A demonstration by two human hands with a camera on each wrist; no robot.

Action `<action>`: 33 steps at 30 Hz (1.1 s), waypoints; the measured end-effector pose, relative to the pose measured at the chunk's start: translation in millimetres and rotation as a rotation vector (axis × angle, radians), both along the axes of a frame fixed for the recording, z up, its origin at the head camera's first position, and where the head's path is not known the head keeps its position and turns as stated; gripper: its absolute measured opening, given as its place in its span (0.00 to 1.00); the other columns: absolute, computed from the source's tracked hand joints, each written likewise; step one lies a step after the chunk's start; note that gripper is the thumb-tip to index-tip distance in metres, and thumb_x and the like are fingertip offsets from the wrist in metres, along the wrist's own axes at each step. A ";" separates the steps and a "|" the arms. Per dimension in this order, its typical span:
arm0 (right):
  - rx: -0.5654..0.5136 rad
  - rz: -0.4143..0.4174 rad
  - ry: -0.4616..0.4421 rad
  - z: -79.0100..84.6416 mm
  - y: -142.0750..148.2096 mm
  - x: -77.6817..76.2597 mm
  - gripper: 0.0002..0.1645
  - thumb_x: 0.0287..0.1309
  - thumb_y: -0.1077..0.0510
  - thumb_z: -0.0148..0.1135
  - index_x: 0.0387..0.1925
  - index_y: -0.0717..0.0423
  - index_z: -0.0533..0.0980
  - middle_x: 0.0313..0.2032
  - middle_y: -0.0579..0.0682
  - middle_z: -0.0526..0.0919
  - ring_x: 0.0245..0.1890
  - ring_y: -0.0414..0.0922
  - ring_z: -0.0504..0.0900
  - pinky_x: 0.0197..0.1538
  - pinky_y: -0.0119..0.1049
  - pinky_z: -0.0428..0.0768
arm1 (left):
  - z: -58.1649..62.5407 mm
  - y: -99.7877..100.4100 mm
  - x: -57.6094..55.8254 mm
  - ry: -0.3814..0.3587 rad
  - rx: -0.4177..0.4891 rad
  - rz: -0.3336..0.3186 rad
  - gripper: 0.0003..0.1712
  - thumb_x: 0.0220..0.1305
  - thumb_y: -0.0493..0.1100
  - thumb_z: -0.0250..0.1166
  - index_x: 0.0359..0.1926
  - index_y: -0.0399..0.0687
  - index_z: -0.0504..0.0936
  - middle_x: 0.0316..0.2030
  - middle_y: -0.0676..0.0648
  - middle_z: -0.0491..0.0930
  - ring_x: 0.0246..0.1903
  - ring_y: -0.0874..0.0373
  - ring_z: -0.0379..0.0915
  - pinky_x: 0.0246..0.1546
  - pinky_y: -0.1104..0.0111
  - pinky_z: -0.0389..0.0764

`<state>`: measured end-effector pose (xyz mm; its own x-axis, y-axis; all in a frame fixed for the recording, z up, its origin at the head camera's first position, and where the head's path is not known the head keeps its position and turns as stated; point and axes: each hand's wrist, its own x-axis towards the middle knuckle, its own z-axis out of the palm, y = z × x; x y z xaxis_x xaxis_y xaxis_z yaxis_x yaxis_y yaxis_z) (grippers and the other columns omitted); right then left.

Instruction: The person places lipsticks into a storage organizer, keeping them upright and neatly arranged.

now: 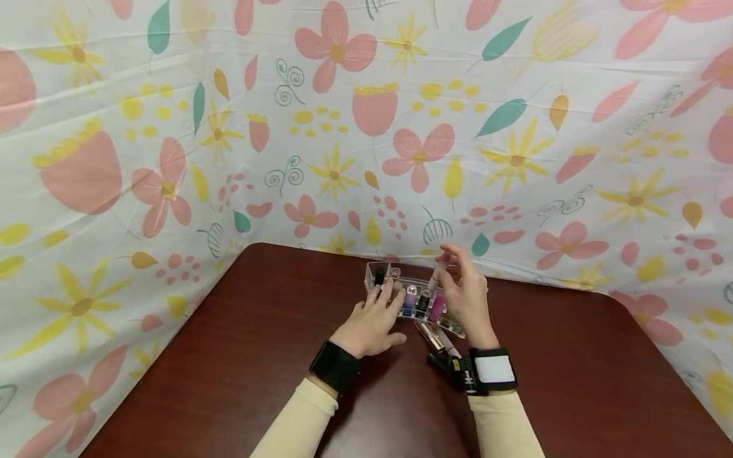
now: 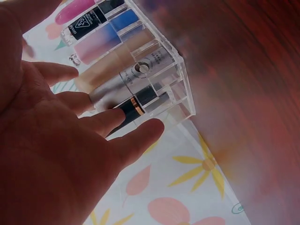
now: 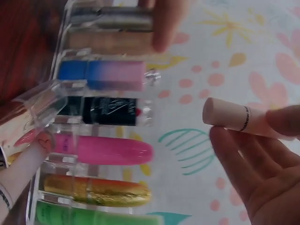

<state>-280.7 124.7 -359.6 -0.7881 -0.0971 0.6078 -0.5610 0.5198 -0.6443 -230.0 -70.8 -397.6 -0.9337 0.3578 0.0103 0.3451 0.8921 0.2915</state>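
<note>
A clear lipstick organizer (image 1: 369,275) stands near the table's back edge with several tubes upright in its slots. My left hand (image 1: 372,326) spreads over its left end. In the left wrist view, its fingertips are right at a silver tube (image 2: 145,70) and a black tube with a gold band (image 2: 136,107). My right hand (image 1: 468,299) holds a pale pink lipstick tube (image 3: 227,115) between thumb and fingers, above the organizer's back. Below it, the right wrist view has a blue-and-pink tube (image 3: 110,75), a magenta tube (image 3: 117,150), a gold tube (image 3: 117,191) and a green tube (image 3: 93,215).
A shiny gold-toned lipstick tube (image 1: 429,335) and another pale pink tube (image 1: 449,343) lie in front of the organizer. A black object (image 1: 438,362) is beside my right wrist. A flowered cloth (image 1: 338,127) hangs behind the dark red-brown table (image 1: 240,356).
</note>
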 end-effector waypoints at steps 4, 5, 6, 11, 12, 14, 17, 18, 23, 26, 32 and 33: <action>0.010 -0.032 0.048 -14.3 -1.9 -11.1 0.24 0.69 0.72 0.54 0.62 0.54 0.72 0.47 0.58 0.86 0.39 0.52 0.88 0.33 0.30 0.77 | 0.1 2.7 1.1 -0.005 0.021 -0.015 0.51 0.70 0.60 0.63 0.82 0.55 0.45 0.82 0.41 0.37 0.81 0.40 0.39 0.70 0.42 0.66; 0.020 -0.028 0.059 -18.2 -2.8 -13.8 0.22 0.69 0.72 0.54 0.61 0.56 0.72 0.45 0.58 0.87 0.35 0.51 0.86 0.30 0.28 0.74 | 0.1 2.6 0.9 -0.006 0.029 -0.015 0.51 0.70 0.60 0.64 0.82 0.55 0.45 0.82 0.41 0.37 0.81 0.40 0.40 0.70 0.41 0.66; 0.036 -0.026 0.068 -22.0 -3.6 -16.1 0.21 0.69 0.72 0.54 0.60 0.57 0.72 0.45 0.58 0.87 0.31 0.49 0.84 0.27 0.28 0.71 | 0.1 2.6 0.6 -0.005 0.033 -0.014 0.52 0.70 0.59 0.64 0.82 0.55 0.45 0.82 0.41 0.37 0.81 0.40 0.41 0.69 0.41 0.66; 0.159 -0.044 0.060 -37.2 -5.5 -23.5 0.18 0.69 0.70 0.56 0.57 0.56 0.73 0.45 0.61 0.88 0.17 0.41 0.69 0.21 0.31 0.64 | 1.2 1.4 -1.1 -0.014 0.046 -0.005 0.53 0.70 0.59 0.64 0.83 0.56 0.42 0.82 0.42 0.37 0.81 0.41 0.41 0.70 0.41 0.66; 0.181 -0.045 0.047 -39.1 -5.6 -24.2 0.17 0.69 0.70 0.57 0.57 0.56 0.73 0.46 0.62 0.87 0.16 0.40 0.68 0.21 0.31 0.65 | 1.4 1.1 -1.3 -0.017 0.047 -0.004 0.53 0.70 0.59 0.64 0.83 0.56 0.41 0.83 0.42 0.37 0.81 0.41 0.40 0.70 0.41 0.66; 0.214 -0.041 0.017 -41.8 -5.4 -25.4 0.17 0.70 0.68 0.57 0.57 0.53 0.73 0.44 0.61 0.88 0.15 0.39 0.67 0.21 0.31 0.65 | 1.7 0.6 -1.7 -0.019 0.048 -0.003 0.53 0.70 0.59 0.64 0.83 0.56 0.41 0.83 0.42 0.37 0.81 0.41 0.40 0.70 0.42 0.66; 0.239 -0.015 -0.017 -44.9 -5.1 -26.5 0.15 0.71 0.67 0.56 0.55 0.53 0.74 0.41 0.59 0.88 0.14 0.39 0.68 0.21 0.32 0.66 | 2.0 0.0 -2.3 -0.017 0.050 -0.005 0.53 0.70 0.59 0.64 0.83 0.56 0.41 0.83 0.42 0.37 0.81 0.41 0.40 0.70 0.42 0.67; 0.247 -0.005 -0.025 -45.7 -5.0 -26.6 0.14 0.71 0.67 0.56 0.55 0.53 0.74 0.40 0.59 0.88 0.14 0.39 0.68 0.21 0.32 0.66 | 1.9 -0.2 -2.5 -0.015 0.049 -0.006 0.53 0.70 0.59 0.64 0.83 0.56 0.41 0.82 0.42 0.37 0.81 0.41 0.41 0.69 0.42 0.67; 0.288 0.017 -0.032 -48.7 -5.5 -26.8 0.13 0.71 0.66 0.56 0.54 0.54 0.77 0.41 0.56 0.88 0.14 0.37 0.68 0.21 0.31 0.67 | 1.6 -1.8 -2.4 -0.014 0.052 -0.008 0.53 0.70 0.59 0.64 0.83 0.56 0.41 0.82 0.42 0.38 0.81 0.41 0.41 0.69 0.41 0.68; 0.303 0.025 -0.048 -48.6 -6.7 -27.7 0.15 0.72 0.66 0.55 0.56 0.53 0.78 0.40 0.55 0.88 0.15 0.39 0.68 0.21 0.32 0.67 | 1.3 -3.3 -2.5 -0.018 0.053 -0.005 0.53 0.70 0.59 0.64 0.83 0.56 0.41 0.83 0.42 0.37 0.81 0.41 0.41 0.69 0.41 0.67; 0.355 0.056 -0.157 -45.8 -7.8 -26.9 0.24 0.73 0.62 0.55 0.68 0.50 0.72 0.47 0.54 0.85 0.28 0.46 0.78 0.29 0.37 0.73 | 0.5 -3.3 -3.3 -0.016 0.047 -0.002 0.54 0.70 0.59 0.64 0.83 0.56 0.41 0.83 0.43 0.37 0.81 0.41 0.41 0.69 0.42 0.68; 0.368 0.065 -0.182 -45.5 -8.0 -26.5 0.27 0.73 0.62 0.55 0.71 0.49 0.69 0.49 0.54 0.84 0.31 0.47 0.79 0.32 0.39 0.73 | 0.3 -3.1 -3.4 -0.014 0.044 -0.003 0.54 0.70 0.59 0.64 0.83 0.56 0.41 0.83 0.43 0.37 0.81 0.41 0.41 0.69 0.42 0.68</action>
